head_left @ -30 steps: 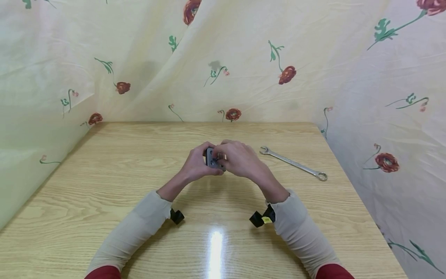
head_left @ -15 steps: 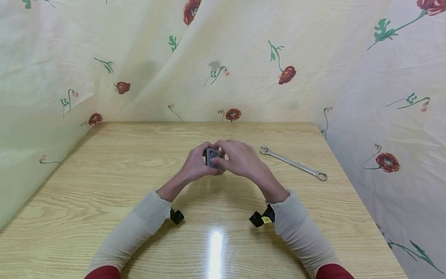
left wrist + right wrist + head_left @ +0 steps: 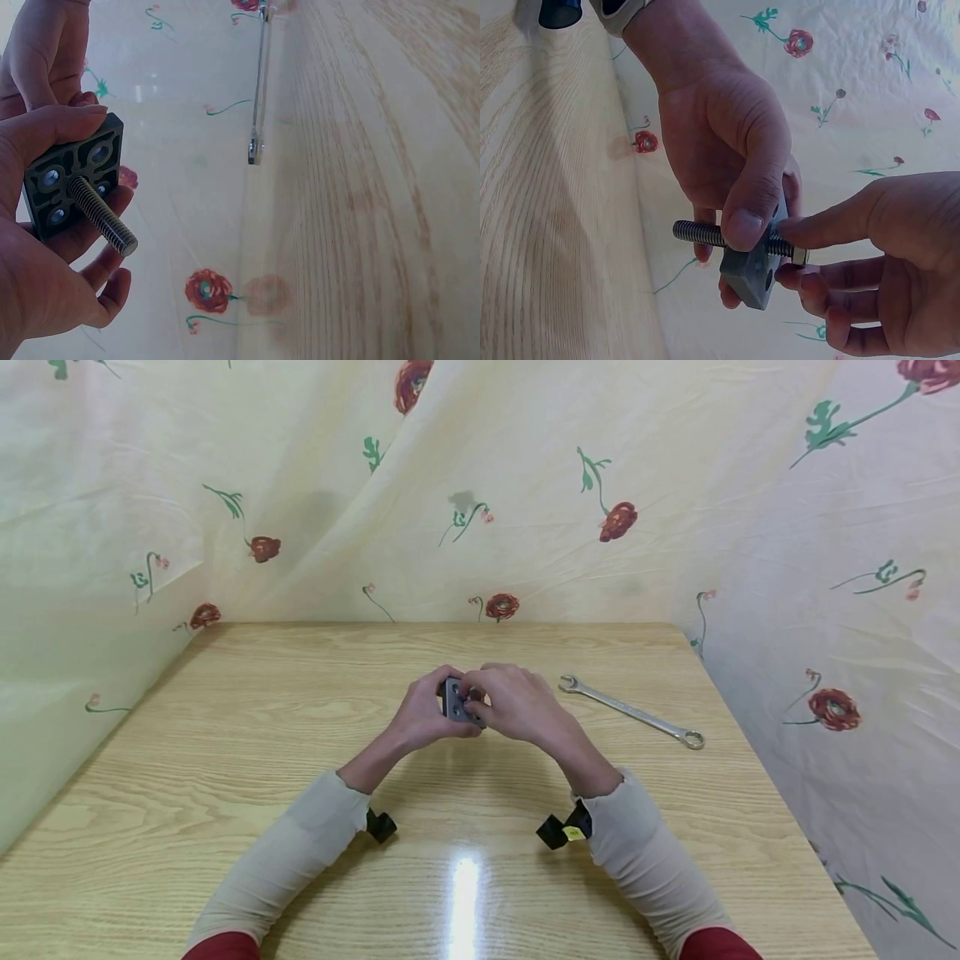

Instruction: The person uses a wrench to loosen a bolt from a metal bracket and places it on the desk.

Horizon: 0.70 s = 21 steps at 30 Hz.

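Note:
My left hand (image 3: 420,714) grips a square dark plate (image 3: 75,146) by its edges, thumb on one side and fingers on the other. Several round holes pierce the plate. A long threaded bolt (image 3: 103,216) runs through its middle, the shank sticking well out on the far side. On the near side, the bolt's head (image 3: 801,256) stands off the plate with some thread showing between. My right hand (image 3: 521,702) has its thumb and fingers around that head, pinching it. Both hands hold these things above the wooden table (image 3: 225,760).
A combination wrench (image 3: 630,708) lies slantwise on the table, right of my hands. Flowered cloth (image 3: 315,485) hangs behind the table and along its sides. Black wrist cameras (image 3: 553,832) jut inward below both sleeves.
The right thumb and fingers spread apart around the bolt head half a second ago and have now drawn together on it. My left hand, the plate and the wrench stay in place.

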{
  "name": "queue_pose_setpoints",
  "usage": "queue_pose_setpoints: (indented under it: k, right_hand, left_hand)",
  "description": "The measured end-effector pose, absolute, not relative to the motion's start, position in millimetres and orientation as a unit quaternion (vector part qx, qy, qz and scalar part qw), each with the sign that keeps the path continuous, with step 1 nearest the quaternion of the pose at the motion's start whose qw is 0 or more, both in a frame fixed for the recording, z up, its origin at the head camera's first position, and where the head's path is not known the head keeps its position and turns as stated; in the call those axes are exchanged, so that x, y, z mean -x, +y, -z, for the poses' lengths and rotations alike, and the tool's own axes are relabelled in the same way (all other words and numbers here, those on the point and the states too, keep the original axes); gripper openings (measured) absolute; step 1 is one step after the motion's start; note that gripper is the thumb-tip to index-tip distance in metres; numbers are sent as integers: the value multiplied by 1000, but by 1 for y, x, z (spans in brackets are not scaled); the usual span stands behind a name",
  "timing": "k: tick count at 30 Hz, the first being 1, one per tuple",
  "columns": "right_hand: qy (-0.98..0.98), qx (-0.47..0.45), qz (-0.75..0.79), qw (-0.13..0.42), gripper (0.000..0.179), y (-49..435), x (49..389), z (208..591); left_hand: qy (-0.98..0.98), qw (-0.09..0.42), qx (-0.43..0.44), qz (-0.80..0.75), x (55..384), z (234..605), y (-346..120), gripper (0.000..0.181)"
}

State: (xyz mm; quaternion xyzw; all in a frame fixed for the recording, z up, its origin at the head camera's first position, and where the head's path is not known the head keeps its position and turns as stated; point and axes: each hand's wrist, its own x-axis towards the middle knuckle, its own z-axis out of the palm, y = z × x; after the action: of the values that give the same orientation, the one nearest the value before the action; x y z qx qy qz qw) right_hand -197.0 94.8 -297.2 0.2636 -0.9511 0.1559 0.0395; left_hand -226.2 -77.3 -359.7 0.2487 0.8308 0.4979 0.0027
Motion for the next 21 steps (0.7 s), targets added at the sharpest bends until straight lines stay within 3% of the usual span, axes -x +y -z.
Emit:
queue_pose_setpoints:
  k: [14, 21]
  right_hand:
    - [-938, -297, -170, 48, 12, 95, 197, 297]
    - [-953, -244, -177, 35, 30, 96, 196, 294]
  left_hand:
    - [833, 4, -247, -495, 225, 358, -77, 57]
    - [835, 10, -241, -495, 226, 358, -78, 60]
